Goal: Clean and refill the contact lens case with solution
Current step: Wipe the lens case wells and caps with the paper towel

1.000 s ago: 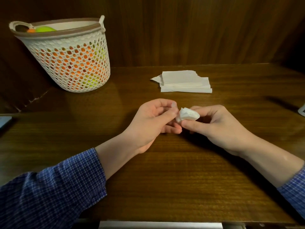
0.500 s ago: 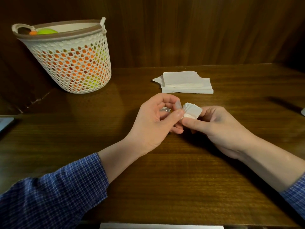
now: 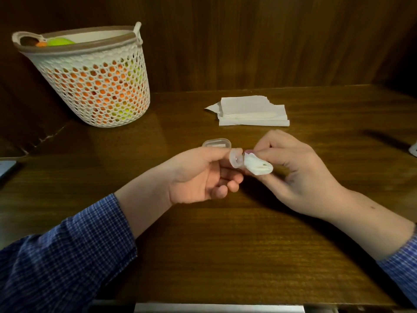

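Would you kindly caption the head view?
Left hand holds clear lens case; right hand wipes it with folded tissue.

Left hand [image 3: 198, 175] holds lens case [image 3: 235, 159]; right hand [image 3: 300, 175] pinches tissue [image 3: 258, 167]

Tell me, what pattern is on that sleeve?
The left sleeve is blue with a fine check, clearest in the head view.

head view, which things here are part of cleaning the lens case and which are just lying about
In use:
- lens case, pinched by the left hand
- folded tissue, held by the right hand
- clear lid lying on the table
- spare tissue stack

Lying about:
- mesh basket of coloured balls
- device at the left edge
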